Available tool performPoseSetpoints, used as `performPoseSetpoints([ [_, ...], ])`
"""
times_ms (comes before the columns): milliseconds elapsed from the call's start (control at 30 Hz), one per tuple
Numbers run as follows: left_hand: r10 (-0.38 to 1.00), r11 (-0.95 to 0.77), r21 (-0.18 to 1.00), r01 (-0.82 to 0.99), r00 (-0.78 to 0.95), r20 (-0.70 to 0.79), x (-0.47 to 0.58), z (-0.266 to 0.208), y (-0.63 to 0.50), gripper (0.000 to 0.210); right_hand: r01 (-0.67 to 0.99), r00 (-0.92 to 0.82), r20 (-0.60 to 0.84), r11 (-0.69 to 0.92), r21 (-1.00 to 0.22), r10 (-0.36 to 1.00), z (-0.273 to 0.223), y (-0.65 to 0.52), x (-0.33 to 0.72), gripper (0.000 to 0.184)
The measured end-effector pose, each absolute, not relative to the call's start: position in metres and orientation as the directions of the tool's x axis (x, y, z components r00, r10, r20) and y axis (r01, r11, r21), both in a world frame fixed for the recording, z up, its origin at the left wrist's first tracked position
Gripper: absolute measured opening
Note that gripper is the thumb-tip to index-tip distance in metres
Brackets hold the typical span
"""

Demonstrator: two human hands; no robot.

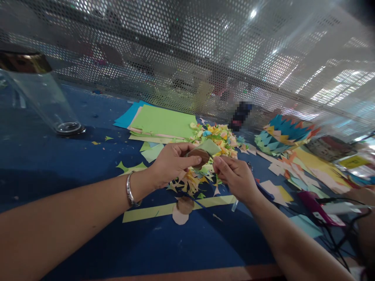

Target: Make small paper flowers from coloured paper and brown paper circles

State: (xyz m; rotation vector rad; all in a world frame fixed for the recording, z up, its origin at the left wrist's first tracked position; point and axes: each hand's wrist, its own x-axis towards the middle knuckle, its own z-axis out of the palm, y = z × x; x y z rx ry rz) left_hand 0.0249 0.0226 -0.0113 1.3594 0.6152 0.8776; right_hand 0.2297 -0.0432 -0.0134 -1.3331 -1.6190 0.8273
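My left hand [174, 162] is closed on a round brown disc [202, 157] together with a piece of pale green paper [211, 147], the thumb lying across the disc. My right hand [233, 173] is closed in a pinch right beside the paper's right edge; what sits between its fingertips is hidden. Below both hands, a pale pink paper circle [179, 215] lies with another brown disc [185, 205] overlapping it. Both rest on or against a long yellow-green paper strip [146, 213]. A thin blue stick [202, 205] crosses the strip.
Coloured paper scraps [221, 136] are heaped behind my hands, beside stacked green sheets [166, 119]. A clear jar [43, 93] stands left. At right are a zigzag paper crown [288, 132], a purple box [318, 208], cables and another person's arm [365, 218]. Perforated metal [175, 47] closes off the back.
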Motion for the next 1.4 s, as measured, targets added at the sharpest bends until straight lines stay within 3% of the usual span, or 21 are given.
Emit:
performPoseSetpoints([
  [1100, 0.802, -0.015, 0.986, -0.164, 0.587, 0.11, 0.0239, -0.0108, 0.022, 0.014, 0.471, -0.036, 0.214, 0.205, -0.858, 0.976, -0.0139, -0.044, 0.2277, 0.047],
  [1400, 0.797, -0.102, 0.991, -0.089, 0.589, 0.135, 0.0241, -0.0101, 0.0214, 0.013, 0.467, -0.03, 0.2, 0.19, -0.864, 0.979, -0.0144, -0.0436, 0.2286, 0.047],
])
